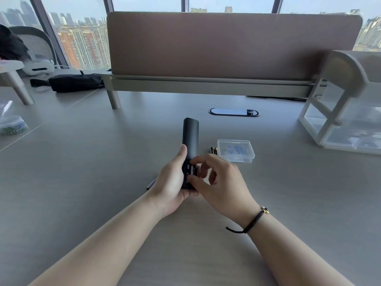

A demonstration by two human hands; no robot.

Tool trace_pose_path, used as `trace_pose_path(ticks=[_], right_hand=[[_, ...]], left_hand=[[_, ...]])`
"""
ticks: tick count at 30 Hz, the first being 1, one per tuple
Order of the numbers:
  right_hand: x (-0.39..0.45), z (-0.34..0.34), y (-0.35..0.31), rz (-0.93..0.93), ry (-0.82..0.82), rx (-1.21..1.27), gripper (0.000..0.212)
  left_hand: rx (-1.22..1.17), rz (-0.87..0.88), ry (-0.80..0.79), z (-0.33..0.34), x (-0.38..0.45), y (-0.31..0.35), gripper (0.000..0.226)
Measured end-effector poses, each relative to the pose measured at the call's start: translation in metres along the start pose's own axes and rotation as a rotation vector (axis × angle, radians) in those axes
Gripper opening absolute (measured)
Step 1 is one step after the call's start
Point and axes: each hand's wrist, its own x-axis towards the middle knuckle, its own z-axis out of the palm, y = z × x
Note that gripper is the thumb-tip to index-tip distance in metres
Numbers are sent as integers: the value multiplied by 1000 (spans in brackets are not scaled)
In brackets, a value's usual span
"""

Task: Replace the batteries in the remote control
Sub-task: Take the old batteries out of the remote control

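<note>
While the left hand (172, 183) gripped the lower end of the black remote control (190, 141) above the desk (82, 162), the right hand (219, 182) pinched with thumb and forefinger at its open battery compartment. Loose batteries (213, 150) lay at about two o'clock from the hands, touching a clear plastic case (236, 150), and a dark cover piece (151, 183) rested at nine o'clock, partly hidden by the left hand.

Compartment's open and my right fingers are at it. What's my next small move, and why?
Probably seat or lift the cell under your right hand fingertips, since the left hand steadies the remote; which, I cannot tell. Loose batteries wait beside the clear case.
</note>
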Motion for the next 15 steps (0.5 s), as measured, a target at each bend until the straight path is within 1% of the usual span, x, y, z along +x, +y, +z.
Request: trace_pose_path(ticks=[5,9,15], right_hand=[[0,1,0,-25,1,-22,23],[0,1,0,-20,-2,-28,20],[1,3,1,47,-7,75,10]], left_hand=[[48,14,-39,0,0,-1,56],[55,21,-40,1,-1,-1,55],[103,41,-11,5,-4,-3,52]])
